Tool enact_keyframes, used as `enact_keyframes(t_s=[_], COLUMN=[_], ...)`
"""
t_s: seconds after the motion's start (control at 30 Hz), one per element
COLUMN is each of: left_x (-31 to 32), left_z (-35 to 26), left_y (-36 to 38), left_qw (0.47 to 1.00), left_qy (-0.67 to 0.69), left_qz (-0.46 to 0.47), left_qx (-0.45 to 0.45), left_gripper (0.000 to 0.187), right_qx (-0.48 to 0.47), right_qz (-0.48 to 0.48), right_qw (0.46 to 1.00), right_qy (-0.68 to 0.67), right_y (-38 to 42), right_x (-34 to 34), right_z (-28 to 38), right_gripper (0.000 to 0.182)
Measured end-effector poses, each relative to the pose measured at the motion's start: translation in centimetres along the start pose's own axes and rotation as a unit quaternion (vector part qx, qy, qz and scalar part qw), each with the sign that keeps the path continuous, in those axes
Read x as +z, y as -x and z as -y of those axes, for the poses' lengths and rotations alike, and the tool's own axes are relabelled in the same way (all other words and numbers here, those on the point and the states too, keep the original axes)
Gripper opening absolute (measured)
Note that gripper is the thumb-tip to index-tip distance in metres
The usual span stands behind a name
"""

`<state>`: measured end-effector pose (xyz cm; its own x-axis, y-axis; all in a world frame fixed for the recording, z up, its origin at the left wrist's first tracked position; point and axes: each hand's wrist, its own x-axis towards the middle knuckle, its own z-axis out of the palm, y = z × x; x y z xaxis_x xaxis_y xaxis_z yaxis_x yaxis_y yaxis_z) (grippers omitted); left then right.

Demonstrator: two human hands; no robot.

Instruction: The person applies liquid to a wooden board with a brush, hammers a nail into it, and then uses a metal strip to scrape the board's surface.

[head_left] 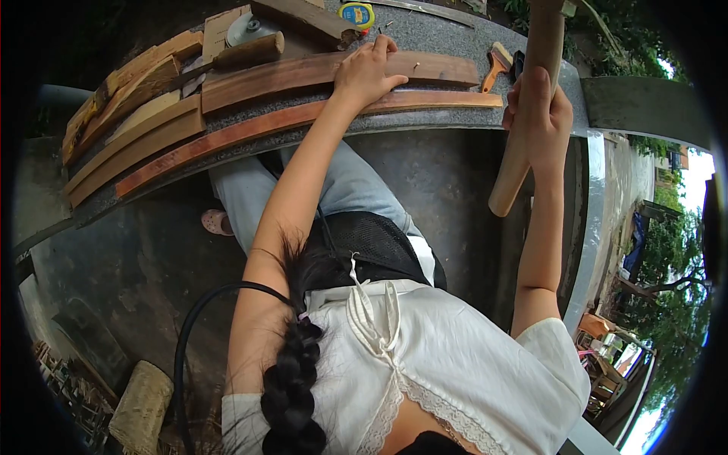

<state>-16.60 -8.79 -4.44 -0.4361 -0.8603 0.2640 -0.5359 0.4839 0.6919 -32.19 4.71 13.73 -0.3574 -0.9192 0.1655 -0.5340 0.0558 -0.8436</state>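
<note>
My left hand (pixel 365 73) holds down a brown wooden plank (pixel 280 82), fingers over its far edge and thumb spread on its top. A small nail (pixel 415 66) stands up from that plank, to the right of my thumb. My right hand (pixel 540 121) is wrapped round the wooden handle of a hammer (pixel 509 178), raised at the bench's right end. The hammer's head is mostly cut off by the top edge of the view. Along the near edge of the bench runs a thin reddish wood strip (pixel 258 125), apart from my fingers.
On the grey stone-topped bench (pixel 447 117) lie a tape measure (pixel 356 15), loose nails (pixel 383 28) and a brush (pixel 497 64). A wooden-handled tool (pixel 254 51), a metal disc (pixel 246 29) and several wood pieces (pixel 133 83) crowd the left end.
</note>
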Motion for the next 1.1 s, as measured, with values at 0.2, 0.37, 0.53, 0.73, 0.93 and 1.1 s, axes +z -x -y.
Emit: enact_keyframes(t_s=[0.2, 0.37, 0.53, 0.73, 0.93, 1.1], left_x=[0.0, 0.2, -0.2, 0.0, 0.3, 0.5], left_z=[0.1, 0.3, -0.2, 0.3, 0.5, 0.6], left_y=[0.0, 0.0, 0.1, -0.4, -0.2, -0.2], left_qw=[1.0, 0.999, 1.0, 1.0, 1.0, 1.0], left_qy=[-0.006, -0.007, 0.003, -0.008, 0.001, -0.006], left_qz=[0.018, 0.029, -0.006, 0.013, 0.011, 0.008], left_qx=[-0.018, -0.025, 0.004, -0.017, -0.008, -0.006], left_gripper=[0.058, 0.058, 0.059, 0.059, 0.06, 0.061], right_qx=[0.196, 0.137, 0.041, 0.198, 0.055, 0.083], right_qz=[0.175, 0.117, 0.053, 0.242, 0.105, 0.099], right_qw=[0.949, 0.966, 0.994, 0.924, 0.978, 0.986], right_qy=[0.174, 0.186, 0.092, 0.222, 0.172, 0.107], right_y=[0.5, -2.0, -4.1, -2.6, -5.5, -3.9], right_x=[4.0, -0.5, -0.7, 2.0, -1.4, 1.7], right_z=[-5.9, -1.4, 0.0, -4.6, 0.9, -2.8], right_gripper=[0.05, 0.053, 0.048, 0.061, 0.049, 0.052])
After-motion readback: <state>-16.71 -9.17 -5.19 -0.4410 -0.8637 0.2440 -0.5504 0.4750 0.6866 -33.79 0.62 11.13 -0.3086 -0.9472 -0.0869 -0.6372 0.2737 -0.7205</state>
